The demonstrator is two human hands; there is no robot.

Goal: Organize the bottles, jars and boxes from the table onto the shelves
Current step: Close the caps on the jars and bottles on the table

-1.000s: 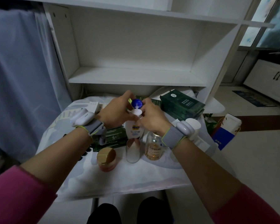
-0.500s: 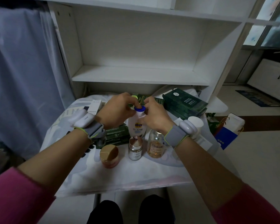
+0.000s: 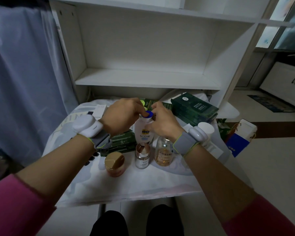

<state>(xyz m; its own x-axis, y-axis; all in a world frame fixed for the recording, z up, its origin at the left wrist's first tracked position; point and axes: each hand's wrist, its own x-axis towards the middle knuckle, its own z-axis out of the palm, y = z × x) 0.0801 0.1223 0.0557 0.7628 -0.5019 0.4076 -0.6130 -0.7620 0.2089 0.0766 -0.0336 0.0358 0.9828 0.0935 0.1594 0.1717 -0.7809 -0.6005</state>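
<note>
A white lotion bottle (image 3: 144, 133) with a blue cap (image 3: 149, 114) stands upright mid-table. My left hand (image 3: 122, 114) pinches its neck and cap from the left. From the right, my right hand (image 3: 162, 121) grips the bottle's shoulder. In front stand a gold-lidded jar (image 3: 114, 162), a small silver bottle (image 3: 142, 155) and an amber glass bottle (image 3: 164, 153). Dark green boxes (image 3: 194, 108) are stacked at the back right, more green boxes (image 3: 121, 143) lie under my left wrist. The white shelf (image 3: 143, 79) behind the table holds nothing.
A white box (image 3: 100, 110) lies at the table's back left, a white-capped bottle (image 3: 206, 129) by my right wrist. A blue curtain (image 3: 24, 74) hangs left. A white and blue bag (image 3: 240, 135) stands on the floor at right.
The bottle has come down slightly with both hands still on it, and the fingers have shifted over the blue cap. The view has tilted a little upward toward the shelf.
</note>
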